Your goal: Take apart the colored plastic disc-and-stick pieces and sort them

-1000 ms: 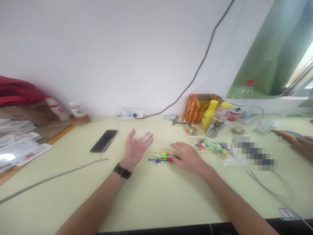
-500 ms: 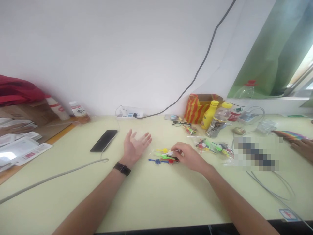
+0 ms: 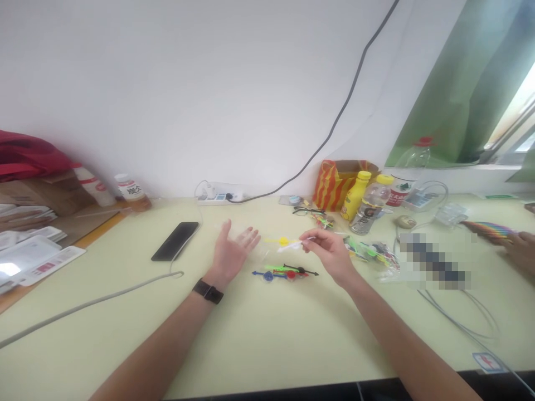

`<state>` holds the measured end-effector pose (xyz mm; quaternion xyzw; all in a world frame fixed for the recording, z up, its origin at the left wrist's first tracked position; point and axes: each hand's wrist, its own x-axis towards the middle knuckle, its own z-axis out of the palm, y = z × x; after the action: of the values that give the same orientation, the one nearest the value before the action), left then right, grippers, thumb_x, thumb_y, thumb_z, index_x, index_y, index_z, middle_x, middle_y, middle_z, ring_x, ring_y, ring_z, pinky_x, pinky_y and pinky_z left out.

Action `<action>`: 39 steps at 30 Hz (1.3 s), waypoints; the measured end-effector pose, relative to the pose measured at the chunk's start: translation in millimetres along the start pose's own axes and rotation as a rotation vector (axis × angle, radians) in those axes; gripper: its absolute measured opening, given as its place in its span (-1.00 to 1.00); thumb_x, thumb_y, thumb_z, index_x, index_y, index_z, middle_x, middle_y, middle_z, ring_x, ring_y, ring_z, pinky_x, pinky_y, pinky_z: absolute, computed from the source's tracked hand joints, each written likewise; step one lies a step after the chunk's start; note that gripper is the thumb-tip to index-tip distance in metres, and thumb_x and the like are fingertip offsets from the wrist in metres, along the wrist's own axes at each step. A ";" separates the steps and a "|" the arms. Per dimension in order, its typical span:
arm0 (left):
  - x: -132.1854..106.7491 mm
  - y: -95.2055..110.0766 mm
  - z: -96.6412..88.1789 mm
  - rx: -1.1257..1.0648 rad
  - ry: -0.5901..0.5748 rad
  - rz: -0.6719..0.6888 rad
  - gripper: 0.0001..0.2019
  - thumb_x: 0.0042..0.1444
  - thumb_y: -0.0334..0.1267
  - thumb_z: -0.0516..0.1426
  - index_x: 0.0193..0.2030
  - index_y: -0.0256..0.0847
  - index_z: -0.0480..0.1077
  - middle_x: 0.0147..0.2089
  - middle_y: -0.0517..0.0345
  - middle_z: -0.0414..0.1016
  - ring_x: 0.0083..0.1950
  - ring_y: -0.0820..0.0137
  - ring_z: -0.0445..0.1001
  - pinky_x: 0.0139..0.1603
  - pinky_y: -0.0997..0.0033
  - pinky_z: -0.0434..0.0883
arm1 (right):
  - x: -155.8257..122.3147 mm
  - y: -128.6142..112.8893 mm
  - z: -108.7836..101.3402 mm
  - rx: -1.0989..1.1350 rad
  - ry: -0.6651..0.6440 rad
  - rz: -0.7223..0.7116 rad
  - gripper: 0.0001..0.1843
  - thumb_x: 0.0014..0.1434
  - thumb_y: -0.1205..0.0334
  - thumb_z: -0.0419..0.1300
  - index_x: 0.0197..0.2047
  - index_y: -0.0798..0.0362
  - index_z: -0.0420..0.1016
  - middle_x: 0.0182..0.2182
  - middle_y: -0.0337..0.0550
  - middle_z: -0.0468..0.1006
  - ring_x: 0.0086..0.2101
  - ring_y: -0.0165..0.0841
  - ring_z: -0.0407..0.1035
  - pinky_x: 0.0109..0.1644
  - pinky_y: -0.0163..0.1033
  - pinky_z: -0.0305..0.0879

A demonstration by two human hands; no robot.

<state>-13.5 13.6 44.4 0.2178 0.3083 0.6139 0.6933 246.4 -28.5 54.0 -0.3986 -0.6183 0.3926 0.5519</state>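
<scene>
Plastic pick (image 3: 293, 245): pinching in right hand (image 3: 332, 255), spreading left hand (image 3: 231, 253) wide at nine o'clock; risking slipping from thin grip.

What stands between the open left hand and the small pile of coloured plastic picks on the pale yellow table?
Nothing visible: only bare pale yellow table separates the left hand from the pile of coloured plastic picks. The right hand pinches a thin white plastic pick beyond the pile, outside that gap.

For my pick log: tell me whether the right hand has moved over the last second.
Yes. The right hand has lifted off the coloured picks lying on the table, toward the wall, pinching a white pick.
</scene>
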 end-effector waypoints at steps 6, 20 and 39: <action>-2.1 -3.0 2.9 0.027 -0.012 0.000 -0.20 0.25 0.06 0.23 0.47 0.14 -0.13 0.30 -0.17 0.31 0.28 0.03 0.49 0.26 -0.07 0.49 | -9.7 -4.8 16.8 0.090 -0.110 0.094 -0.79 0.18 0.11 0.32 -0.21 0.06 0.65 -0.42 -0.17 0.58 -0.36 -0.34 0.45 -0.26 -0.24 0.42; -9.2 -10.1 9.3 0.139 -0.101 0.015 -0.46 0.23 0.03 0.29 0.20 -0.03 0.16 0.33 -0.16 0.38 0.24 0.09 0.53 0.31 -0.01 0.43 | -5.2 -3.3 14.4 0.134 0.030 0.236 -0.67 0.08 -0.01 0.43 -0.22 0.08 0.69 -0.42 -0.13 0.61 -0.36 -0.34 0.45 -0.21 -0.21 0.42; -26.1 -15.9 21.7 0.090 -0.154 -0.090 -0.41 0.21 0.37 0.08 0.08 -0.08 0.24 0.28 -0.25 0.46 0.25 -0.06 0.51 0.21 -0.07 0.40 | -3.2 6.3 16.9 0.238 0.198 0.262 -0.64 0.01 -0.02 0.48 -0.21 0.05 0.70 -0.35 -0.12 0.66 -0.35 -0.33 0.49 -0.13 -0.17 0.48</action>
<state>11.5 -12.8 53.3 0.2813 0.2906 0.5492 0.7313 230.2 -29.9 45.7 -0.4444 -0.4530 0.4902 0.5975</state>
